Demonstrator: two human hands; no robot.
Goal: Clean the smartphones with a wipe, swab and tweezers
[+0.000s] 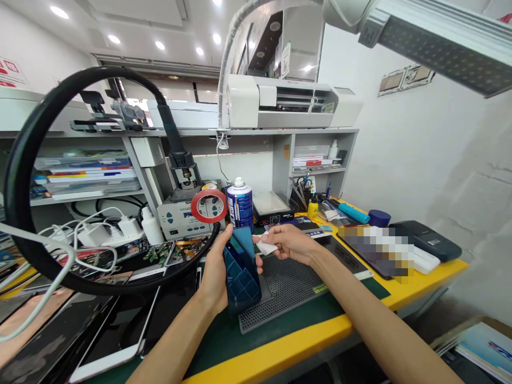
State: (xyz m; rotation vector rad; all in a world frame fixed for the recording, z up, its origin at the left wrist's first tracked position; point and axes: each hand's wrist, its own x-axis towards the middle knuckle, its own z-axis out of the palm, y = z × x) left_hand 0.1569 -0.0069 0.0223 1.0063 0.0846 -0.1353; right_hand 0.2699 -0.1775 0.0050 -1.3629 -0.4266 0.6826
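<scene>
My left hand (215,277) is wrapped round a dark blue smartphone (243,274), held upright and tilted above the bench, its glossy face catching reflections. Between the fingertips of my right hand (288,244) is a small piece of white tissue (265,245), close to the phone's upper right edge. I cannot tell whether the tissue touches the phone. Beneath both hands lies a grey perforated mat (294,280) on the dark green work surface. Just behind the phone stand a blue spray can (240,205) and a roll of red tape (208,206).
A thick black hose (18,160) loops across the left side, over several tablets and screens (116,325). White cables and chargers (94,234) crowd the left back. A grey control unit (182,216) stands behind. Another phone (362,250) lies right, near the yellow bench edge (280,349).
</scene>
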